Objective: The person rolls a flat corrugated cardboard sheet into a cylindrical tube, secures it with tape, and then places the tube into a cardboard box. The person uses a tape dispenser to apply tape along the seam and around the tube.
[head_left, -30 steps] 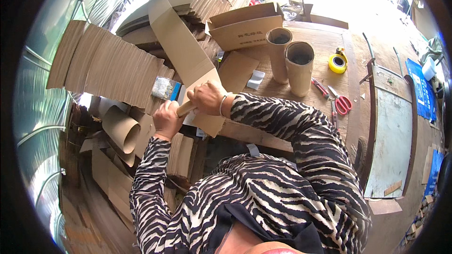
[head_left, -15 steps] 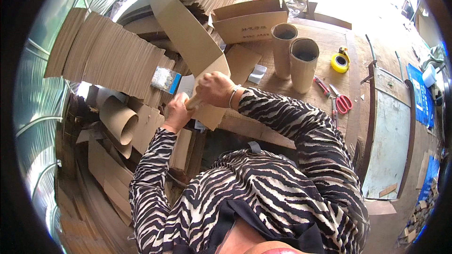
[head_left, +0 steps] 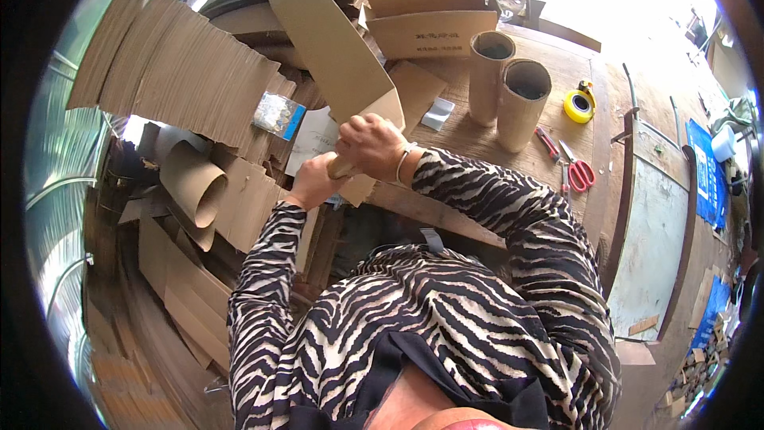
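Two bare hands are closed now, drawn nearer to each other than a second ago: the left hand (head_left: 316,181) and the right hand (head_left: 372,145) both curl round a short tan rod (head_left: 341,168), less of which shows between them; whether it is wood or rolled cardboard cannot be told. Neither palm shows, so how firmly they grip is unclear. The rod sits just beyond the near left corner of the wooden table (head_left: 469,139), against the creased near end of a long cardboard strip (head_left: 330,40) that runs away past the table's left edge. This closer hold suggests that the work at the crease is still in progress. More of the white sheet (head_left: 313,143) beside the left hand is uncovered than in the earliest frame. The whole view has shifted as well, yet the two upright tubes (head_left: 521,119) and the red-handled scissors (head_left: 583,177) keep their places on the table, the scissors toward its right edge.
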Tool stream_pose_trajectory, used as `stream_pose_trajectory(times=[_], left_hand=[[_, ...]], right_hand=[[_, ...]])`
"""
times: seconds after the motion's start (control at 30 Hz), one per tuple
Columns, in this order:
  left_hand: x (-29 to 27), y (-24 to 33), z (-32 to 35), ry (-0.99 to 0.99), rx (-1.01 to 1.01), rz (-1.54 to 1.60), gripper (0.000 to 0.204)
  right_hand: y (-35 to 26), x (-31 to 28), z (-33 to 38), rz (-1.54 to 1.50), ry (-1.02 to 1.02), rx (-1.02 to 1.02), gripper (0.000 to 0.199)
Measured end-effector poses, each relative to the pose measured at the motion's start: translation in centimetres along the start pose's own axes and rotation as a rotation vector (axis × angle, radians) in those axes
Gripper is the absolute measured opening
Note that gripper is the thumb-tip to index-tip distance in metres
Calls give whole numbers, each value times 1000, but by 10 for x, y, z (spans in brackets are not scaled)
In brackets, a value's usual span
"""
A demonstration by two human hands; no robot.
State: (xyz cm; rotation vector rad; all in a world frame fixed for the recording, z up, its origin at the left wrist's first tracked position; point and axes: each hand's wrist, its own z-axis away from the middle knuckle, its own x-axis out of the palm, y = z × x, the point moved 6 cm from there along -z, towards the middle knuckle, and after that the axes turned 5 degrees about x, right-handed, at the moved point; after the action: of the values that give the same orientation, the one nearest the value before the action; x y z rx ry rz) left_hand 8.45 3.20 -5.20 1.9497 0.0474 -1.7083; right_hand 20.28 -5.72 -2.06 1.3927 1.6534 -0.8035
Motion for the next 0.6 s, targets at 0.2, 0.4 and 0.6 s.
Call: stream_pose_trajectory(times=[0.2,0.4,0.6], left_hand=[[14,-1,6,201,0,-402,41],[76,-18,27,-158,-110,-68,44],[96,-17,28,35,-133,-122,36]], right_hand=[[0,46,13,-123,-300,185,28],[-20,57,45,-168,-380,112,30],[-14,61,54,-144,-117,99,22]])
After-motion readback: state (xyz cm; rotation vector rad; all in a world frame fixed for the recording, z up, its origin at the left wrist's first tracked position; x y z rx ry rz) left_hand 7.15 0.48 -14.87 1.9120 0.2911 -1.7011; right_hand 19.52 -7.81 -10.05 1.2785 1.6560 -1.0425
